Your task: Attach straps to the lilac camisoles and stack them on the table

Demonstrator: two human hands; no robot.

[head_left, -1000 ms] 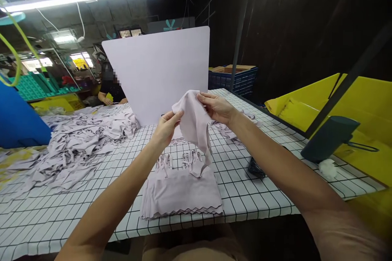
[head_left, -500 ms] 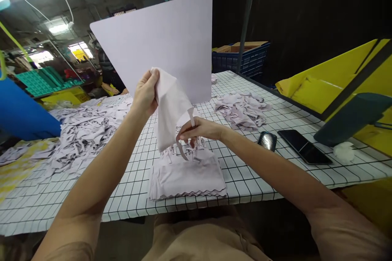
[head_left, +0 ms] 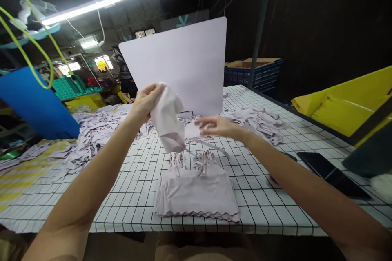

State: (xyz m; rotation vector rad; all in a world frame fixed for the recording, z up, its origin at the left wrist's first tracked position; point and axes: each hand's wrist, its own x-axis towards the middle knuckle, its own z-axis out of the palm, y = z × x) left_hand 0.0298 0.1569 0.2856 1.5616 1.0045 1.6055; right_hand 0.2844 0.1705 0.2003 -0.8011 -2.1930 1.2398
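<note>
My left hand (head_left: 149, 100) pinches a pale pinkish-white strappy top (head_left: 167, 118) by its edge. The top hangs in folds above the table, and its loose strap (head_left: 211, 145) swings out to the right. My right hand (head_left: 216, 126) is held apart from the cloth, fingers spread and slightly blurred, with nothing in it. Below both hands lies a neat stack of matching tops (head_left: 199, 195), wavy hems toward me and straps bunched at the far side. Behind my right hand, another pale top (head_left: 192, 129) lies flat before the white board.
An upright white board (head_left: 180, 65) stands on the checked tablecloth (head_left: 134, 195). Loose garments pile up at the left (head_left: 98, 130) and right (head_left: 257, 122). A phone (head_left: 330, 173) lies by my right forearm. A blue crate (head_left: 266, 75) and another person (head_left: 128, 87) are farther back.
My right hand has let go of the strap and opened, moving away from the top. The strap now swings free to the right. My view has shifted left and up.
</note>
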